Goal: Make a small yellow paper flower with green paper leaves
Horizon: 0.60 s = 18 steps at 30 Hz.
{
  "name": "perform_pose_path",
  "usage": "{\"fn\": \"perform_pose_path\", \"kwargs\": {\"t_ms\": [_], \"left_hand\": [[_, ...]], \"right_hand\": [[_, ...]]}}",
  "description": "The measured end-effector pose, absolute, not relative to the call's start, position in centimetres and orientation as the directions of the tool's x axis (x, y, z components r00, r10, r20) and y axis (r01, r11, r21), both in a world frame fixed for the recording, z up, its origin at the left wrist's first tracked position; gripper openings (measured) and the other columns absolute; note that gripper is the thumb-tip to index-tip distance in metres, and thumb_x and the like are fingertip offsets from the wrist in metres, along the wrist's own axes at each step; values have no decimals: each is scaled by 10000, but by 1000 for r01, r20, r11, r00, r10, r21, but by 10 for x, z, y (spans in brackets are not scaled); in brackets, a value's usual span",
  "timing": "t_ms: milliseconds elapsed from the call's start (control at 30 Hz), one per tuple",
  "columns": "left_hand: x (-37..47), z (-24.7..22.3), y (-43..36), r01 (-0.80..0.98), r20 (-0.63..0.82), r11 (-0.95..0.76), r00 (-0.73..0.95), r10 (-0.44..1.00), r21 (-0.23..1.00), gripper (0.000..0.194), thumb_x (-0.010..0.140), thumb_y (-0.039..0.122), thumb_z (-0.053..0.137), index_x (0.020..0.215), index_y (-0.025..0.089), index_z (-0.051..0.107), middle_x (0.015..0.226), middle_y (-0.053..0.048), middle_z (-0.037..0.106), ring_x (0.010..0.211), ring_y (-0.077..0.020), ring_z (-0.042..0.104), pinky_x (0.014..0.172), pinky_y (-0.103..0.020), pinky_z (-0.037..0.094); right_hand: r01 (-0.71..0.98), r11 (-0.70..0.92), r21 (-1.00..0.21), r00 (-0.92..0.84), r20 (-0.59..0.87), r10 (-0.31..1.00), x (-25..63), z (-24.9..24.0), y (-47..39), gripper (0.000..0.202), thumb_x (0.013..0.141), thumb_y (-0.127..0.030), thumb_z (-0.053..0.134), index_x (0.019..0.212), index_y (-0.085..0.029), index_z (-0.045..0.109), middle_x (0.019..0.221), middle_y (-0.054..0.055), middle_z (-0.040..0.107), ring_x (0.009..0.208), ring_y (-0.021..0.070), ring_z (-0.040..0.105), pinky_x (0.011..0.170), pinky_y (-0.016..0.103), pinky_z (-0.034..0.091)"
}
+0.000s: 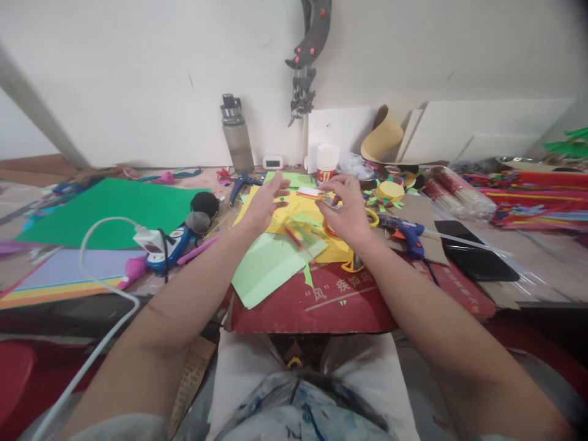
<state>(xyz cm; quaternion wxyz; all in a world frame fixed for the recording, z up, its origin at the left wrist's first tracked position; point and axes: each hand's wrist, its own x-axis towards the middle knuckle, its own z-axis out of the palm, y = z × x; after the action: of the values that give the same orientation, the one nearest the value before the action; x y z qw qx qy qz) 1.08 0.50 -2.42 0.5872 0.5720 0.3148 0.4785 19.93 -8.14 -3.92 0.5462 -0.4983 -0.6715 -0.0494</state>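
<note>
My left hand [266, 205] is over the yellow paper [248, 211], its fingers apart and nothing held in them. My right hand [346, 211] is bent above the same paper, its thumb and fingertips beside a small white and red item [310, 192]; whether it grips anything is unclear. Yellow-handled scissors [353, 263] lie partly under my right wrist. Between and below the hands are green scraps and a reddish pencil [294, 236]. A light green sheet [269, 269] rests on the red cardboard [316, 312].
A blue glue gun [411, 236] and black phone [475, 251] lie at the right. A bottle [237, 138] and white-red jar [327, 164] stand behind. At the left are a green sheet [114, 211], dark yarn [204, 205] and a power strip [169, 248] with a white cable.
</note>
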Motion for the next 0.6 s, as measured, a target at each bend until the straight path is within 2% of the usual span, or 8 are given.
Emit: {"fn": "perform_pose_path", "kwargs": {"t_ms": [100,167,267,333,500,600], "left_hand": [[7,-21,4,-141,409,-384,301,862,913,361,829,519,713,1031,221,678,1185,-68,684,1103,-192,615,861,-275,480],[4,-17,2,-77,479,-486,357,802,871,404,758,432,792,1086,228,673,1258,-70,663,1159,-207,594,913,-283,462],[1,-11,-5,24,512,-582,445,735,813,560,618,293,887,1134,244,678,1328,-77,638,1231,-246,562,971,-308,433],[1,-9,-9,59,517,-614,479,709,787,569,597,238,891,1130,257,692,1270,-69,666,1218,-255,562,994,-326,415],[3,-12,-7,100,507,-622,488,711,776,331,643,248,878,949,252,752,1078,-52,709,1086,-236,587,982,-324,406],[3,-15,-3,113,494,-637,534,686,762,260,675,284,868,906,239,758,1006,-44,717,991,-210,603,931,-311,421]], "right_hand": [[681,473,-558,145,737,661,199,-41,-80,199,850,-277,665,1048,-260,678,1112,82,632,952,236,583,773,400,545],[662,445,-603,163,695,700,199,-41,-79,206,849,-309,666,1048,-254,666,1081,66,665,855,206,582,764,388,540],[622,459,-635,150,671,726,197,-41,-80,226,835,-331,667,1041,-240,660,1070,61,682,802,184,582,740,364,529],[610,477,-633,127,672,729,196,-39,-81,221,833,-337,658,1030,-237,661,1068,62,683,801,181,585,730,355,522],[623,488,-612,81,671,737,194,-38,-82,210,840,-324,637,1026,-239,679,1038,60,675,792,178,583,732,350,511],[623,496,-605,56,667,743,194,-37,-82,225,824,-290,640,1034,-226,691,1010,64,683,783,178,584,729,348,508]]}}
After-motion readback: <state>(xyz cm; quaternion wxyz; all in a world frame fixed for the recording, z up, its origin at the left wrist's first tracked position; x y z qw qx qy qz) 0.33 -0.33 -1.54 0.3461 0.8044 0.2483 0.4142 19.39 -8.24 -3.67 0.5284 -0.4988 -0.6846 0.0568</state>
